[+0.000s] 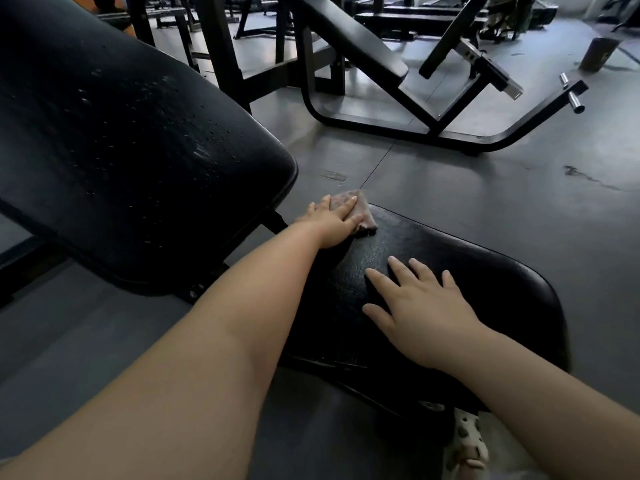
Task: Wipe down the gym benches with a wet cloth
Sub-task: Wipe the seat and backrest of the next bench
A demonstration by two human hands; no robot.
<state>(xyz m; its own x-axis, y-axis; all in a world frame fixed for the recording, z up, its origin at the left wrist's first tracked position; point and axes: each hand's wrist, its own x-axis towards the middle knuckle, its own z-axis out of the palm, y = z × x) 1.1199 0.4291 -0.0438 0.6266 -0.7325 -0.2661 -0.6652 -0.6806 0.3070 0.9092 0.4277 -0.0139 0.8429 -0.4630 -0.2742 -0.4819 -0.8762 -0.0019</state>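
A black padded seat pad (491, 282) of a gym bench lies low in front of me. Its tilted black backrest (114, 143) rises at the left, dotted with water drops. My left hand (334, 221) presses a folded brownish cloth (360, 211) flat onto the far left corner of the seat pad, fingers straight over it. Further down the same pad, my right hand (420, 310) rests flat with its fingers spread and holds nothing.
A second incline bench (349, 36) on a black steel frame (415, 133) stands on the grey floor behind. More benches and racks fill the back. A foot in a patterned shoe (467, 441) shows below the seat pad.
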